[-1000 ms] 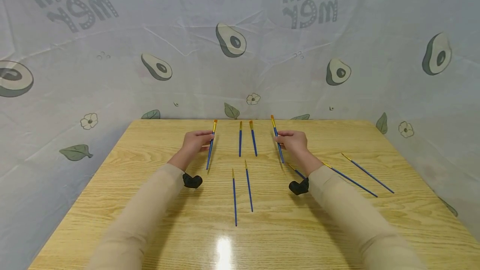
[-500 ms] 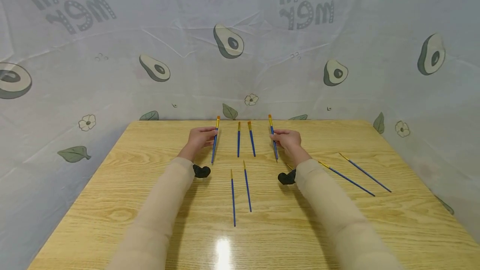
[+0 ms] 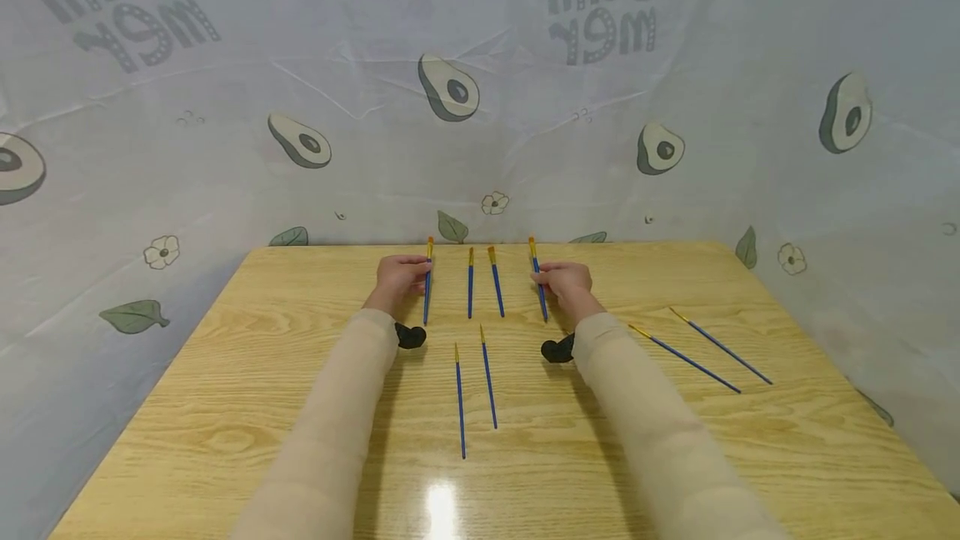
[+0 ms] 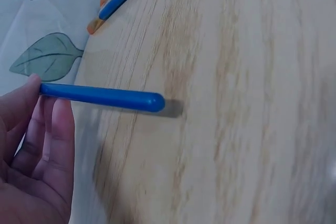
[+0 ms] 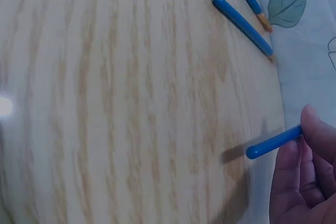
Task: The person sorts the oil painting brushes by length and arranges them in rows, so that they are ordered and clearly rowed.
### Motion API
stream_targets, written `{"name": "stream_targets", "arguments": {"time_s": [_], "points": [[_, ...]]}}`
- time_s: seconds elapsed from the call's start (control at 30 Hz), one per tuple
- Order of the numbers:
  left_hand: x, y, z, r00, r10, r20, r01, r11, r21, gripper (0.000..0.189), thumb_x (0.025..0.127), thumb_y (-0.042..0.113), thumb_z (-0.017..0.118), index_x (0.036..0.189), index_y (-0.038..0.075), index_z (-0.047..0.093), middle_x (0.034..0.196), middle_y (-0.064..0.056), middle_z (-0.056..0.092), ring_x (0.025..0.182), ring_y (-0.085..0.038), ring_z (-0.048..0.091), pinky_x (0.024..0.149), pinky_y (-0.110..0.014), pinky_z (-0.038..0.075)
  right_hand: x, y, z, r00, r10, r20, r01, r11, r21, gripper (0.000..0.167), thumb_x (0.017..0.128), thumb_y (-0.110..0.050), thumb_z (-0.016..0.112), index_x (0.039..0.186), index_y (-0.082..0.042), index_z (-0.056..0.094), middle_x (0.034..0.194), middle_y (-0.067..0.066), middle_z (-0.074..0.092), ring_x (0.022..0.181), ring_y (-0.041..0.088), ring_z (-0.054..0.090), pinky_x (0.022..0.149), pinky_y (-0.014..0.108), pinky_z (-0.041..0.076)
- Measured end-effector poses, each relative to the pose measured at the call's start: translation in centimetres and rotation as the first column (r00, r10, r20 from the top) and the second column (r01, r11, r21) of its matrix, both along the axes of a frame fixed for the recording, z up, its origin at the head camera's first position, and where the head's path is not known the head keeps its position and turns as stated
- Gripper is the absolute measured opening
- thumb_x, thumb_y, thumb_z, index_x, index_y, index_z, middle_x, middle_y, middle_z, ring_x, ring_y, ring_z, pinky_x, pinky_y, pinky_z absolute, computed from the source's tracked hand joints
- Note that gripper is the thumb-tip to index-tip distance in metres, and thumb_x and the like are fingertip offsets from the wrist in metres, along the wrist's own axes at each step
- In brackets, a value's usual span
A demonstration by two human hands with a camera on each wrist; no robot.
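My left hand [image 3: 400, 275] pinches a flat paintbrush [image 3: 427, 294] between thumb and fingers, bristles pointing to the back. In the left wrist view the blue handle [image 4: 105, 96] sticks out past the fingers, with its shadow on the wood. A second flat paintbrush [image 3: 541, 294] is pinched by my right hand [image 3: 566, 280]; its rounded handle end [image 5: 257, 150] shows in the right wrist view. Between the hands lie two flat paintbrushes, the left one [image 3: 470, 294] straight and the right one [image 3: 498, 294] slightly slanted. Whether the held brushes touch the table I cannot tell.
Nearer on the wooden table [image 3: 247, 407] lie two thin paintbrushes, one [image 3: 461, 411] left of the other [image 3: 490, 390]. Two more slant at the right, an inner one [image 3: 693, 363] beside my right forearm and an outer one [image 3: 727, 348]. A printed cloth [image 3: 360, 107] hangs behind.
Both hands have moved inward with their brushes, closer to the two flat brushes between them. My right forearm now hides a brush partly seen before. The head view has shifted slightly.
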State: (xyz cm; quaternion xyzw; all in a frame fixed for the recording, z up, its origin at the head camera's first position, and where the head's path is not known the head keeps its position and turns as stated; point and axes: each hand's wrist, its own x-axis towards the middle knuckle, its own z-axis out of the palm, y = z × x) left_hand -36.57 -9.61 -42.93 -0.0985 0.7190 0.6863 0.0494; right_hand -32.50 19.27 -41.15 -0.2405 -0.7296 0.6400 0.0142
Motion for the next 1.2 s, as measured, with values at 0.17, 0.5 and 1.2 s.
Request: {"name": "stream_targets", "arguments": {"time_s": [0.17,0.5,1.2], "points": [[-0.5,0.6,0.3,1.0,0.02,0.01,-0.019,0.999,-0.046,0.023,0.089,0.007,0.071,0.111,0.002,0.072,0.1,-0.012,0.07,0.07,-0.013,0.065,0.061,-0.025,0.058,0.0,-0.2,-0.1,1.0,-0.002,0.0,0.002,0.999,0.053,0.027,0.083,-0.007,0.078,0.11,-0.004,0.074,0.094,0.007,0.068,0.067,0.012,0.06,0.06,0.023,0.052],[-0.8,1.3,0.0,0.996,0.072,0.045,-0.067,0.992,-0.111,0.018,0.087,0.008,0.073,0.104,0.002,0.074,0.093,-0.012,0.071,0.064,-0.013,0.063,0.052,-0.021,0.055,0.1,-0.4,-0.6,0.999,-0.019,0.033,0.015,0.993,0.115,0.028,0.082,-0.007,0.079,0.11,-0.005,0.074,0.103,0.011,0.069,0.068,0.013,0.059,0.058,0.022,0.051],[-0.9,1.4,-0.3,0.996,0.086,0.039,-0.078,0.979,-0.186,0.016,0.087,0.007,0.073,0.102,0.001,0.075,0.093,-0.012,0.071,0.062,-0.012,0.063,0.052,-0.021,0.056,0.4,-0.9,-0.7,0.996,-0.055,0.065,0.046,0.99,0.132,0.025,0.082,-0.01,0.079,0.107,-0.007,0.075,0.103,0.01,0.069,0.076,0.016,0.058,0.058,0.025,0.048]]}}
